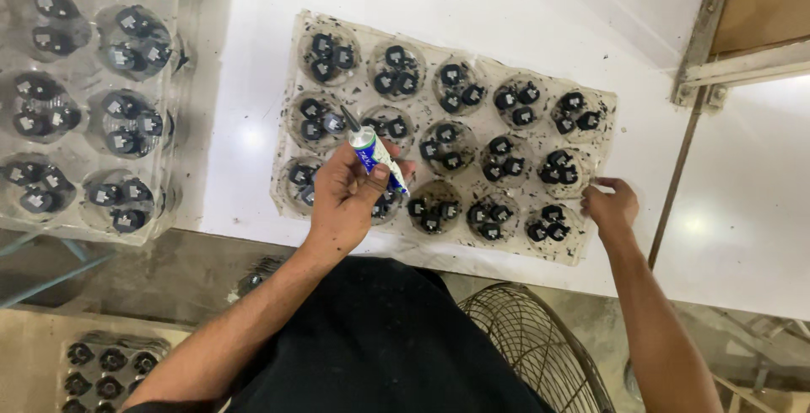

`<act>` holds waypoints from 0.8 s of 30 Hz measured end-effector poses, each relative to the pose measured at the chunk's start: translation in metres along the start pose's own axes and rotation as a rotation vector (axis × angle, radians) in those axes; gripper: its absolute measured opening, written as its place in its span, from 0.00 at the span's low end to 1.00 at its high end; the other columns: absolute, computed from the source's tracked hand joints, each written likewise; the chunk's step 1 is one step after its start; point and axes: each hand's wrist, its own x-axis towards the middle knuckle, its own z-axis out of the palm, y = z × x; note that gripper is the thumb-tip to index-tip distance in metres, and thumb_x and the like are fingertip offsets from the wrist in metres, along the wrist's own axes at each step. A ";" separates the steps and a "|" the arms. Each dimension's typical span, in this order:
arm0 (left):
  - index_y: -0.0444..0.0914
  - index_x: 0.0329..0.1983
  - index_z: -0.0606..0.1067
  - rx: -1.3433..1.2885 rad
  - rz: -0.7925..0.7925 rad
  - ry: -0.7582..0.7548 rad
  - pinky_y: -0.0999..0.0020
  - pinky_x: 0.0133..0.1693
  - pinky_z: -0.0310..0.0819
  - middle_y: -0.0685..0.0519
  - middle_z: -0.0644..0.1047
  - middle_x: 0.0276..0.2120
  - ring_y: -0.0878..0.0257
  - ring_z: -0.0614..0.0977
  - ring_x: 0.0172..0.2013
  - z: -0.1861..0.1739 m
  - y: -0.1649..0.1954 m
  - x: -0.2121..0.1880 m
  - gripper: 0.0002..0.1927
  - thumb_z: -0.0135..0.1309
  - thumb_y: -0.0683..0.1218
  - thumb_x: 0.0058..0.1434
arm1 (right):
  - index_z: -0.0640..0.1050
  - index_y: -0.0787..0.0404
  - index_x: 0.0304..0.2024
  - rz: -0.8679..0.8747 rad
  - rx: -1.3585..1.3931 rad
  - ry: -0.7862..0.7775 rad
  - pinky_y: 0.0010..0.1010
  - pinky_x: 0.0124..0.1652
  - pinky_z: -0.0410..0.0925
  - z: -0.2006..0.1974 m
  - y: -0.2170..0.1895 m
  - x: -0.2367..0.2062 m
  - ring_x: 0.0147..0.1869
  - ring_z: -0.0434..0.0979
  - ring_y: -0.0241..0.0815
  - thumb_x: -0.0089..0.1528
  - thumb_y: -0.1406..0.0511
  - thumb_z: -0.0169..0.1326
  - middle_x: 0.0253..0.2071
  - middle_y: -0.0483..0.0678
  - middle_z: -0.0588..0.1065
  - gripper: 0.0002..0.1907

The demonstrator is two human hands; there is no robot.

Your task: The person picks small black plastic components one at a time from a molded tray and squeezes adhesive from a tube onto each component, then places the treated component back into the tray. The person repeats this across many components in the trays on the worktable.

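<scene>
Left hand (344, 194) grips glue tube (374, 153) over tray (591, 248); right hand (609, 206) holds tray edge

Bright overhead glare, sharp focus

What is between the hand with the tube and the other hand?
In the head view, the clear tray stretches between the left hand, holding the glue tube, and the right hand. Its round cups hold clusters of small black parts.
</scene>
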 end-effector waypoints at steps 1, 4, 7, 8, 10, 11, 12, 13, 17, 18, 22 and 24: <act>0.32 0.56 0.71 0.000 -0.012 -0.002 0.64 0.54 0.80 0.52 0.78 0.47 0.59 0.85 0.50 0.003 -0.002 0.002 0.10 0.50 0.41 0.75 | 0.77 0.69 0.52 0.003 -0.001 0.006 0.31 0.31 0.76 -0.009 0.010 0.002 0.32 0.81 0.41 0.58 0.70 0.60 0.33 0.56 0.80 0.20; 0.32 0.56 0.71 -0.003 -0.046 -0.016 0.64 0.54 0.80 0.51 0.78 0.47 0.58 0.85 0.50 0.013 -0.008 0.007 0.10 0.51 0.41 0.74 | 0.77 0.70 0.52 0.026 0.004 0.035 0.31 0.31 0.76 -0.038 0.037 0.004 0.32 0.81 0.41 0.58 0.70 0.60 0.34 0.56 0.80 0.19; 0.31 0.55 0.71 -0.005 -0.068 -0.026 0.64 0.54 0.80 0.51 0.78 0.47 0.58 0.85 0.49 0.021 -0.011 0.012 0.11 0.50 0.42 0.75 | 0.77 0.70 0.52 0.048 0.000 0.064 0.31 0.32 0.76 -0.058 0.051 0.005 0.33 0.82 0.42 0.59 0.70 0.61 0.35 0.56 0.80 0.19; 0.31 0.55 0.71 -0.011 -0.081 -0.023 0.64 0.54 0.80 0.51 0.78 0.47 0.58 0.85 0.49 0.023 -0.012 0.013 0.11 0.50 0.42 0.74 | 0.78 0.70 0.52 0.050 -0.020 0.073 0.30 0.32 0.76 -0.064 0.053 0.004 0.34 0.82 0.42 0.59 0.70 0.61 0.35 0.56 0.80 0.18; 0.31 0.55 0.70 0.000 -0.109 -0.021 0.64 0.53 0.82 0.51 0.78 0.47 0.58 0.85 0.49 0.027 -0.013 0.014 0.11 0.49 0.42 0.74 | 0.78 0.70 0.51 0.052 -0.061 0.081 0.30 0.34 0.76 -0.071 0.054 0.003 0.34 0.83 0.42 0.60 0.70 0.61 0.35 0.56 0.80 0.17; 0.31 0.56 0.69 0.018 -0.123 -0.021 0.64 0.52 0.82 0.51 0.78 0.47 0.59 0.85 0.49 0.027 -0.013 0.014 0.12 0.48 0.42 0.74 | 0.79 0.70 0.51 0.052 -0.081 0.081 0.29 0.35 0.77 -0.077 0.053 0.002 0.35 0.83 0.42 0.61 0.69 0.60 0.35 0.56 0.81 0.16; 0.31 0.56 0.69 0.036 -0.139 -0.023 0.64 0.51 0.83 0.50 0.78 0.46 0.59 0.85 0.48 0.028 -0.013 0.015 0.12 0.47 0.42 0.74 | 0.79 0.69 0.51 0.054 -0.101 0.081 0.28 0.35 0.77 -0.081 0.054 0.001 0.35 0.83 0.42 0.61 0.69 0.60 0.35 0.56 0.81 0.16; 0.31 0.56 0.69 0.026 -0.151 -0.021 0.64 0.51 0.83 0.50 0.77 0.47 0.59 0.85 0.49 0.029 -0.014 0.015 0.12 0.47 0.42 0.74 | 0.79 0.69 0.51 0.067 -0.104 0.101 0.28 0.36 0.77 -0.082 0.053 0.002 0.35 0.83 0.41 0.61 0.69 0.60 0.36 0.56 0.81 0.16; 0.31 0.57 0.67 0.013 -0.176 -0.006 0.64 0.50 0.82 0.51 0.76 0.48 0.60 0.84 0.48 0.029 -0.015 0.017 0.13 0.46 0.43 0.74 | 0.79 0.70 0.51 0.065 -0.095 0.126 0.28 0.36 0.77 -0.088 0.059 0.009 0.35 0.83 0.40 0.61 0.69 0.60 0.37 0.55 0.80 0.16; 0.31 0.58 0.67 0.014 -0.179 -0.002 0.64 0.50 0.82 0.51 0.76 0.48 0.60 0.84 0.47 0.028 -0.016 0.017 0.13 0.46 0.43 0.74 | 0.79 0.70 0.51 0.052 -0.089 0.120 0.27 0.37 0.77 -0.089 0.062 0.011 0.35 0.83 0.40 0.62 0.68 0.60 0.38 0.55 0.80 0.16; 0.32 0.59 0.68 0.046 -0.210 0.006 0.68 0.47 0.81 0.48 0.80 0.44 0.63 0.83 0.44 0.022 -0.013 0.012 0.15 0.47 0.45 0.75 | 0.77 0.66 0.57 0.085 -0.331 0.030 0.33 0.41 0.75 -0.089 0.065 0.020 0.36 0.84 0.44 0.64 0.61 0.59 0.38 0.56 0.83 0.22; 0.33 0.58 0.68 0.047 -0.243 0.059 0.69 0.43 0.83 0.52 0.78 0.44 0.65 0.84 0.44 0.015 -0.009 0.009 0.16 0.47 0.47 0.72 | 0.74 0.63 0.61 0.105 -0.529 -0.063 0.37 0.43 0.75 -0.091 0.061 0.024 0.37 0.85 0.49 0.63 0.58 0.59 0.39 0.57 0.84 0.26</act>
